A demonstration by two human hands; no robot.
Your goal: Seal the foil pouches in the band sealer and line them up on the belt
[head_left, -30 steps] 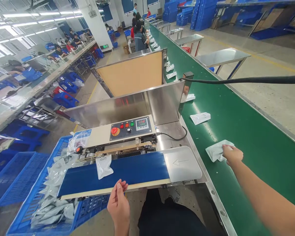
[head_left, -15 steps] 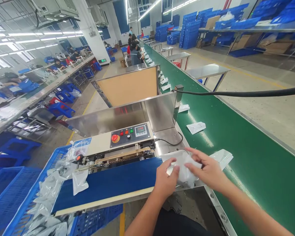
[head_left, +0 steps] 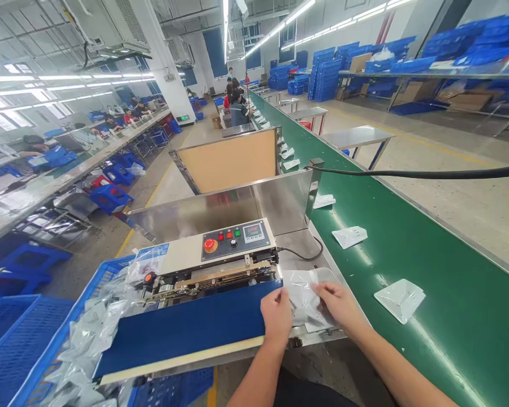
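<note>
A pale, partly clear plastic pouch point(head_left: 302, 294) lies at the right end of the sealing machine's blue belt point(head_left: 186, 333). My left hand point(head_left: 277, 314) pinches its left side, thumb against curled fingers. On its right side, my right hand point(head_left: 337, 302) grips the plastic between thumb and fingers. The band sealing machine point(head_left: 182, 254), with a red knob and lit display, stands just left of and beyond my hands. Another pouch point(head_left: 401, 299) rests on the green conveyor point(head_left: 445, 316) to the right.
Beneath the machine's left end, a blue crate point(head_left: 63, 328) holds many pouches. More pouches point(head_left: 350, 236) lie along the conveyor. A metal guard point(head_left: 220, 206) stands behind the machine, and a black cable point(head_left: 419, 173) crosses above the conveyor. People sit farther down the line.
Both hands have settled on opposite sides of the pouch, which now lies flatter. The pouch at the blue belt's left end has gone from there. My view has shifted slightly.
</note>
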